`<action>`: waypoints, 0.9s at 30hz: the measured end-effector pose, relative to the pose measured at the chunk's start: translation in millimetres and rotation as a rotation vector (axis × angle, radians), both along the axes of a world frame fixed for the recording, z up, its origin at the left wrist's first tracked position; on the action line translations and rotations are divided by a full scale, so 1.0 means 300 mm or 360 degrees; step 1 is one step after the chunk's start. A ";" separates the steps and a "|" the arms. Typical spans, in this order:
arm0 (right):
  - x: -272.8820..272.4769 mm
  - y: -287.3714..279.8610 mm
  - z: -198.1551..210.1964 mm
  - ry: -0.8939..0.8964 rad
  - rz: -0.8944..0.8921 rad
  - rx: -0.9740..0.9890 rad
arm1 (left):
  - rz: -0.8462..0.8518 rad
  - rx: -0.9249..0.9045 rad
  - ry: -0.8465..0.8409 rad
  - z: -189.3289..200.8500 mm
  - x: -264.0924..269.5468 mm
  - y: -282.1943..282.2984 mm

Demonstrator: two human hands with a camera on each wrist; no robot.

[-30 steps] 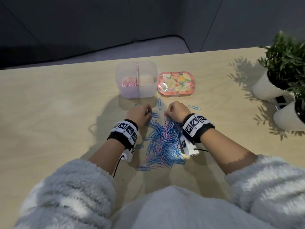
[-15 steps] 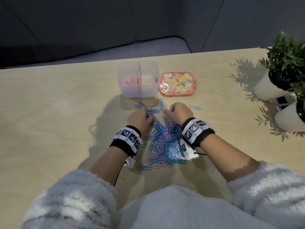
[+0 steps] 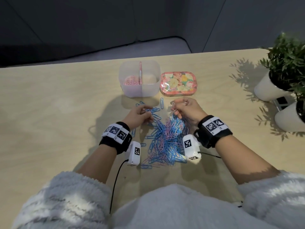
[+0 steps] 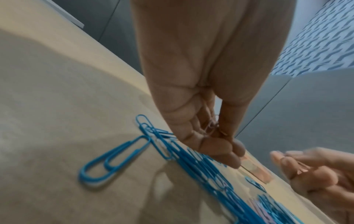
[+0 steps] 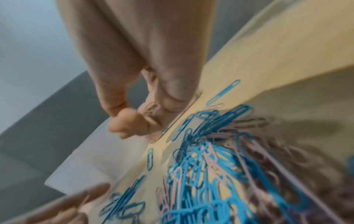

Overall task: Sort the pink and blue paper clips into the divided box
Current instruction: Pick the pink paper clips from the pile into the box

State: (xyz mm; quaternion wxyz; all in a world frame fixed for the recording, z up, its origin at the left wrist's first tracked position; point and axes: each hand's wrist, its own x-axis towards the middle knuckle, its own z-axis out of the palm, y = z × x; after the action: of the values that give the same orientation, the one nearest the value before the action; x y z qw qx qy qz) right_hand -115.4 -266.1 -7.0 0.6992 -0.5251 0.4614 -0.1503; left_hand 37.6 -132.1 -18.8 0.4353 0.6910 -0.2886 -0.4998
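Observation:
A heap of blue and pink paper clips (image 3: 165, 139) lies on the wooden table between my wrists. The clear divided box (image 3: 156, 70) stands beyond it; its left compartment holds pink clips (image 3: 132, 82), and I see no clips in the right one. My left hand (image 3: 146, 112) hovers at the heap's far left edge, fingers and thumb pinching a few pale pink clips (image 4: 209, 127). My right hand (image 3: 177, 107) is at the far right edge, fingers curled round pink clips (image 5: 151, 112) that stick out near the thumb (image 3: 173, 105). Loose blue clips (image 4: 114, 159) lie under the left hand.
A floral tin lid (image 3: 178, 84) lies just right of the box. Two potted plants in white pots (image 3: 270, 88) (image 3: 288, 119) stand at the table's right edge. Stray blue clips (image 3: 161, 103) lie between the heap and the box. The table's far edge runs behind the box.
Both hands have risen off the top of the heap with pink clips pinched in them. The right hand's clips now show clear of the pile.

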 end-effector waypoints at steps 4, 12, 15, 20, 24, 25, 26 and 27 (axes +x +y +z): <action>-0.024 0.006 -0.021 0.0107 0.0052 0.0135 | -0.0114 0.0135 -0.0205 -0.014 -0.044 -0.033; 0.020 0.103 -0.081 0.1131 0.0762 -0.1228 | -0.0483 0.0307 -0.1140 -0.055 -0.092 -0.001; 0.030 0.110 -0.093 0.1215 0.0784 -0.1327 | -0.0520 0.0352 -0.1136 -0.042 -0.058 0.026; 0.040 0.110 -0.106 0.1241 0.0813 -0.1237 | -0.0545 0.0207 -0.1299 -0.019 -0.045 0.005; 0.032 0.072 -0.093 0.0853 0.0650 -0.0916 | -0.0824 0.0109 -0.1420 -0.001 -0.063 -0.050; 0.026 0.060 -0.077 0.0696 0.0538 -0.0783 | -0.0898 0.0114 -0.1444 0.000 -0.063 -0.058; 0.015 0.049 -0.059 0.0537 0.0422 -0.0616 | -0.0954 0.0128 -0.1460 0.000 -0.062 -0.063; 0.004 0.041 -0.038 0.0381 0.0314 -0.0416 | -0.0988 0.0146 -0.1468 -0.003 -0.059 -0.065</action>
State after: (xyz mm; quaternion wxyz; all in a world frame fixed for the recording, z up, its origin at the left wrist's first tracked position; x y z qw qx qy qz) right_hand -114.2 -253.8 -18.5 0.5766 -0.6680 0.4641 -0.0762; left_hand 19.8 -151.5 -19.7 0.0657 0.7390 -0.6170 -0.2625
